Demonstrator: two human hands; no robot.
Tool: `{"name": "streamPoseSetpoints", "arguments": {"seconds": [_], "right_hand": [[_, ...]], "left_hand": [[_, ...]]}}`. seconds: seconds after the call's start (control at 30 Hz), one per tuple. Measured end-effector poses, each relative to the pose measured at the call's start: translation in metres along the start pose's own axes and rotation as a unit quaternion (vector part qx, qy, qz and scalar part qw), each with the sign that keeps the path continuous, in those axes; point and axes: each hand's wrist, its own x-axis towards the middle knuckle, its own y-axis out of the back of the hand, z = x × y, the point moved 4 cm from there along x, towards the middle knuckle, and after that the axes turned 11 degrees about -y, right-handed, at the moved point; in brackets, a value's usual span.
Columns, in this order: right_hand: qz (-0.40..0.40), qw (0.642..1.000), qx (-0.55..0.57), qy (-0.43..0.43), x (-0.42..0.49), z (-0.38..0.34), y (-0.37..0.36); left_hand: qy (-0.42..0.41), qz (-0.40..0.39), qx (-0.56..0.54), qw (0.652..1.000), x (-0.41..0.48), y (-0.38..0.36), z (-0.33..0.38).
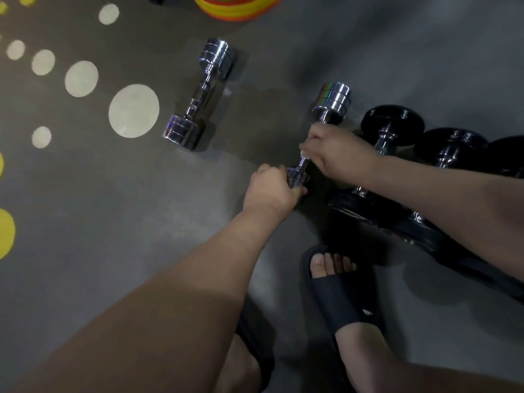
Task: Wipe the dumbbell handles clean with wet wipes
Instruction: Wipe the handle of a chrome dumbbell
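Observation:
A chrome dumbbell (331, 104) lies on the grey floor at the centre right, its far head showing and its near head under my left hand (269, 191), which grips that near end. My right hand (337, 154) is curled round the dumbbell's handle; a pale sliver at its fingertips may be a wipe, but I cannot tell. A second chrome dumbbell (198, 95) lies free on the floor to the left, untouched.
Several black dumbbells (392, 123) lie side by side at the right, partly under my right forearm. My foot in a black slide sandal (340, 296) stands just below them. White and yellow dots (133, 110) mark the floor at left; stacked coloured discs (238, 7) sit at the top.

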Motion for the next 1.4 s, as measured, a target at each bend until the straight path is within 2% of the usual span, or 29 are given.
{"name": "streamPoseSetpoints", "arguments": {"seconds": [0.1,0.17,0.27,0.4,0.53,0.7,0.77,0.83,0.87,0.93,1.0,1.03,1.1,1.2,1.33,1.4], "right_hand": [[0.050,0.993,-0.003,-0.109,0.015,0.025,0.013],[0.058,0.989,-0.017,-0.138,0.014,0.022,0.010],[0.052,0.994,-0.021,-0.092,0.003,0.010,0.007],[0.085,0.988,-0.051,-0.115,0.007,0.027,0.015],[0.046,0.991,-0.098,-0.084,0.014,0.025,0.009],[0.062,0.995,-0.020,-0.078,0.011,0.023,0.010],[0.026,1.000,-0.013,-0.012,0.001,0.008,0.006],[-0.041,0.996,-0.029,0.075,-0.003,-0.004,0.005],[-0.065,0.993,-0.047,0.087,0.000,-0.004,0.007],[-0.072,0.994,-0.076,0.031,0.012,0.009,0.016],[-0.043,0.996,-0.067,-0.040,0.016,0.025,0.023],[-0.031,0.996,-0.060,-0.049,0.014,0.025,0.023],[-0.040,0.998,-0.047,-0.003,0.004,0.008,0.017],[-0.118,0.990,-0.033,0.073,-0.007,-0.011,0.011],[-0.079,0.996,-0.026,-0.041,0.003,0.009,0.028],[-0.083,0.996,-0.023,-0.028,-0.004,0.000,0.024]], "left_hand": [[-0.011,0.005,-0.005,1.000,-0.003,-0.001,0.003],[-0.019,0.005,-0.006,1.000,-0.004,-0.001,0.004],[-0.027,-0.002,-0.004,1.000,-0.002,0.000,0.002],[-0.029,0.007,0.002,1.000,0.001,0.001,-0.001],[-0.024,0.015,-0.008,1.000,0.001,-0.001,-0.002],[-0.035,0.042,-0.015,0.998,-0.002,-0.005,-0.004],[-0.033,0.040,-0.013,0.999,-0.003,-0.005,-0.002],[-0.033,0.040,-0.024,0.998,-0.002,-0.005,0.000],[-0.033,0.041,-0.029,0.998,-0.001,-0.004,0.000],[-0.034,0.038,-0.021,0.998,-0.003,-0.006,0.002],[-0.049,0.044,-0.020,0.998,-0.007,-0.009,0.005],[-0.057,0.052,-0.022,0.997,-0.010,-0.010,0.005],[-0.071,0.057,-0.011,0.996,-0.014,-0.012,0.004],[-0.084,0.063,-0.013,0.994,-0.014,-0.015,0.004],[-0.078,0.069,-0.041,0.994,-0.015,-0.016,0.008],[-0.077,0.069,-0.053,0.993,-0.018,-0.016,0.010]]}}
